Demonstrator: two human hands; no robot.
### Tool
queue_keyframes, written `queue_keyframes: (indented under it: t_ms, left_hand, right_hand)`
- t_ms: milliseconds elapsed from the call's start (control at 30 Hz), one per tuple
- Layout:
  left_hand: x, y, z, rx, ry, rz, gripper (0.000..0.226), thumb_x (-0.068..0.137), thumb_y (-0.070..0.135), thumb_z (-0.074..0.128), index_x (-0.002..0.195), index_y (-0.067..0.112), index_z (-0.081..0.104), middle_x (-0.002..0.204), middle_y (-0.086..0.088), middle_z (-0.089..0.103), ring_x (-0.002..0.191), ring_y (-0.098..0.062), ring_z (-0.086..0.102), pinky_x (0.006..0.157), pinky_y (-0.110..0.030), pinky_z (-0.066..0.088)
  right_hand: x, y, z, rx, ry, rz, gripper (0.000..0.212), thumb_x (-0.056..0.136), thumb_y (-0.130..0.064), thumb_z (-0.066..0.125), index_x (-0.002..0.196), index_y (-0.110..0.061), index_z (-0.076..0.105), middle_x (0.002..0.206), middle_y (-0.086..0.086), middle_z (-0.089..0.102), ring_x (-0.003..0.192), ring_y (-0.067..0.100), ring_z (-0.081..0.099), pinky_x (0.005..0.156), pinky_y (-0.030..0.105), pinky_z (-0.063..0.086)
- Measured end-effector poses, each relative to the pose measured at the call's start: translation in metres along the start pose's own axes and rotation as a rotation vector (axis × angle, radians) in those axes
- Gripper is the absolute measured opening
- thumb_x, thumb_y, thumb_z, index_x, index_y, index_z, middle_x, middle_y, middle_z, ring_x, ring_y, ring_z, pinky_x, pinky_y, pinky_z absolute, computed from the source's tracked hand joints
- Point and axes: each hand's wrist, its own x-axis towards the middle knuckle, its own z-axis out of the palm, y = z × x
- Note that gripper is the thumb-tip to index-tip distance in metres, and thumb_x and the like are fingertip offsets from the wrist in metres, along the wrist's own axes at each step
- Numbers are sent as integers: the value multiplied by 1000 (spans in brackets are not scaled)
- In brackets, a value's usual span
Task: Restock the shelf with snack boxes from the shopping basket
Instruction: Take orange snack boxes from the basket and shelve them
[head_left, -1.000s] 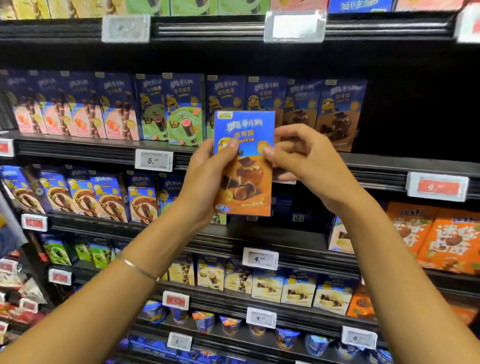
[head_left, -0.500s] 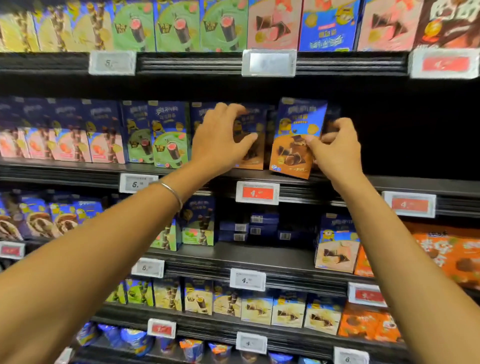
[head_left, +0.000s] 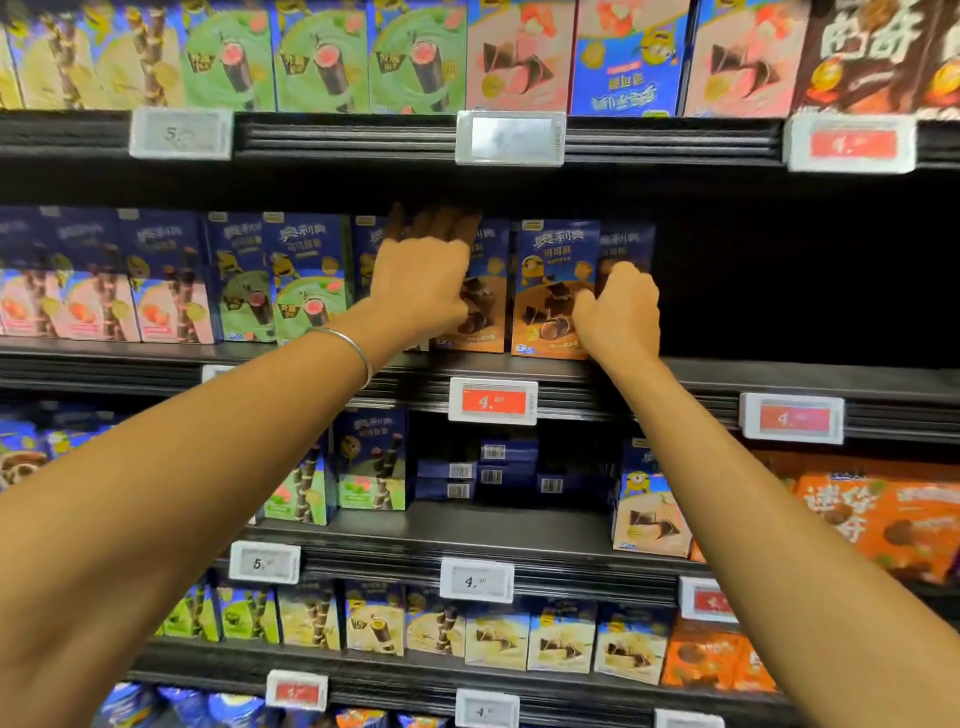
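Observation:
The blue and orange snack box (head_left: 550, 280) stands upright on the middle shelf (head_left: 701, 371), at the right end of a row of like boxes. My right hand (head_left: 621, 312) grips its right edge, thumb on the front. My left hand (head_left: 421, 280) holds the neighbouring box (head_left: 488, 291) of the same kind, fingers reaching over its top and thumb on its front. Another box (head_left: 631, 244) stands partly hidden behind my right hand. The shopping basket is out of view.
Right of my right hand the middle shelf is dark with no boxes showing. Green boxes (head_left: 306, 280) and pink boxes (head_left: 78, 291) fill its left part. Price tags (head_left: 492, 401) line the shelf edges. Shelves above and below hold more snack boxes.
The box went from tilted at the shelf front to upright and pushed back into the row. My left hand reached further over the neighbouring box. The view moved closer.

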Motion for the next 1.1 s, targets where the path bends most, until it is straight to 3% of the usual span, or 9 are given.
queue_keyframes:
  t_ms: [67, 233, 567, 700, 767, 833, 900, 1000, 1100]
  left_hand:
    - [1, 0, 1, 3, 27, 24, 93, 85, 43, 75, 163, 19, 30, 166, -11, 34, 152, -37, 35, 128, -58, 18]
    - [2, -2, 5, -22, 85, 33, 103, 84, 45, 79, 166, 21, 21, 169, -10, 29, 155, -36, 28, 129, -58, 13]
    - [9, -2, 13, 25, 133, 35, 105, 81, 51, 82, 164, 22, 25, 163, -11, 38, 149, -38, 37, 128, -59, 16]
    - [2, -4, 8, -23, 159, 43, 108, 82, 53, 80, 166, 20, 20, 170, -10, 29, 158, -34, 24, 130, -58, 11]
    - [-7, -1, 2, -75, 186, 16, 99, 83, 54, 78, 161, 16, 31, 163, -13, 39, 153, -36, 33, 127, -61, 21]
    - [-20, 3, -4, -161, 196, -38, 86, 86, 57, 75, 151, 13, 41, 148, -15, 53, 139, -38, 47, 119, -60, 34]
    - [-39, 4, -6, -335, 215, -72, 81, 90, 56, 72, 151, 13, 41, 146, -12, 52, 137, -34, 47, 119, -56, 35]
    - [-80, 6, -12, -746, 267, -133, 77, 94, 47, 70, 156, 13, 40, 154, -6, 48, 145, -23, 43, 122, -46, 36]
    - [-133, 12, -11, -1033, 359, -192, 58, 99, 32, 69, 148, 7, 49, 144, -7, 57, 135, -17, 53, 115, -37, 45]
  right_hand:
    - [1, 0, 3, -9, 4, -2, 19, 99, -21, 59, 112, -9, 56, 122, 15, 57, 100, 31, 62, 78, 40, 51]
    - [4, -3, 10, -22, -2, 3, 15, 97, -19, 60, 109, -10, 57, 120, 14, 58, 98, 31, 62, 73, 37, 49]
    - [9, 0, 16, 5, 32, -3, 14, 95, -16, 61, 94, -15, 48, 96, 5, 50, 84, 24, 55, 70, 37, 52]
    - [10, 1, 10, 114, -22, 32, 17, 93, -20, 65, 97, -13, 50, 104, 9, 59, 90, 23, 59, 71, 36, 53]
    - [8, 1, 5, 195, -19, 55, 24, 92, -26, 68, 105, -12, 53, 114, 10, 61, 99, 24, 61, 81, 39, 57]
    - [1, 1, -3, 260, -17, 61, 40, 90, -33, 71, 119, -10, 55, 124, 9, 59, 111, 24, 60, 92, 41, 55]
    - [-12, 0, -12, 357, -36, 51, 47, 90, -38, 71, 128, -14, 56, 127, 4, 60, 115, 20, 59, 99, 40, 53]
    - [-41, 0, -28, 481, -37, 55, 48, 94, -37, 69, 135, -17, 55, 129, 0, 61, 117, 12, 59, 103, 39, 52]
    - [-86, 8, -42, 614, -17, 43, 41, 96, -33, 66, 132, -16, 58, 124, 3, 65, 115, 14, 64, 100, 41, 55]
